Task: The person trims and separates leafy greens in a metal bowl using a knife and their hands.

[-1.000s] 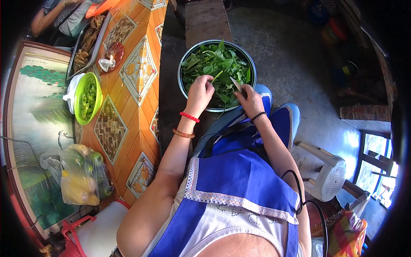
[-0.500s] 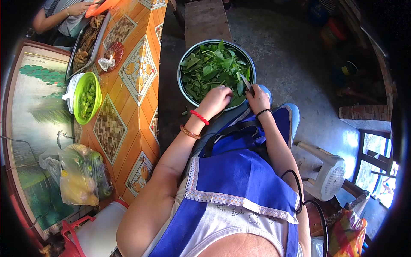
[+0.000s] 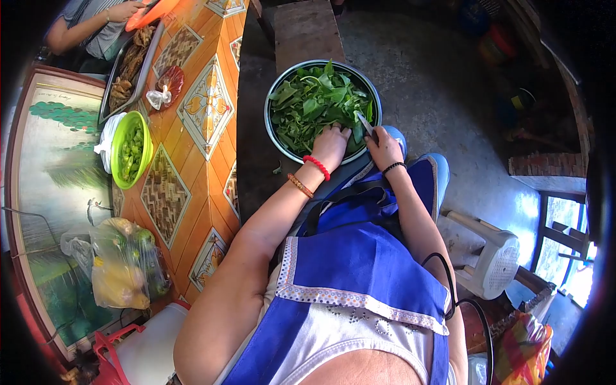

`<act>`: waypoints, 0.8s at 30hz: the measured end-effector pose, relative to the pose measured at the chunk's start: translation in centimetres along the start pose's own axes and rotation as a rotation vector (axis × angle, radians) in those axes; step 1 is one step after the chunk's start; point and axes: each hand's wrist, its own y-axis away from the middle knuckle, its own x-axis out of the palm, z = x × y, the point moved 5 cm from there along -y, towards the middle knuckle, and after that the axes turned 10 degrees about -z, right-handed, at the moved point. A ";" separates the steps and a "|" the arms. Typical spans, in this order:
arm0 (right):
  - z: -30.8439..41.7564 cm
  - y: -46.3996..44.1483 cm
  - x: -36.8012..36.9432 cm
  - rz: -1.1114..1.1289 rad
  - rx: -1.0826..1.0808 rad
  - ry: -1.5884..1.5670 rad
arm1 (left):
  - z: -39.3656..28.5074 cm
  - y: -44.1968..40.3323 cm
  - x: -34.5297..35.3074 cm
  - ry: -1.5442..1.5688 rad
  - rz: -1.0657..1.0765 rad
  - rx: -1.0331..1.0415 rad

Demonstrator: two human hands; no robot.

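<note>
A round metal basin [image 3: 269, 122] full of leafy greens [image 3: 321, 96] sits in front of my knees. My left hand [image 3: 330, 146], with red and brown bracelets at its wrist, is down on the near side of the greens. Its fingers are curled in among the leaves, and their tips are partly hidden. At the basin's right rim, my right hand [image 3: 385, 149] is closed round the handle of a small knife [image 3: 364, 122]. The blade points up and left over the greens.
On the tiled table [image 3: 205, 173] at left are a green bowl [image 3: 147, 151] of green vegetables, a tray of browned food [image 3: 131, 64], a tied red bag [image 3: 170, 83] and a bag of produce [image 3: 122, 269]. Another person's arm [image 3: 83, 35] is at upper left. A white stool [image 3: 497, 263] stands right.
My left hand has moved slightly down and into the greens, its fingers now among the leaves. The right hand with the knife has shifted only a little left.
</note>
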 end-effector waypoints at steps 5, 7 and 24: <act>0.1 0.2 0.2 0.020 0.005 -0.003 | 0.1 -0.8 1.1 -0.072 0.090 0.039; 0.1 0.2 0.1 0.038 0.012 -0.007 | 0.6 -1.0 2.7 -0.082 0.128 0.024; -0.2 0.3 0.3 -0.019 -0.066 -0.014 | 0.7 -0.7 -1.3 0.141 0.010 0.064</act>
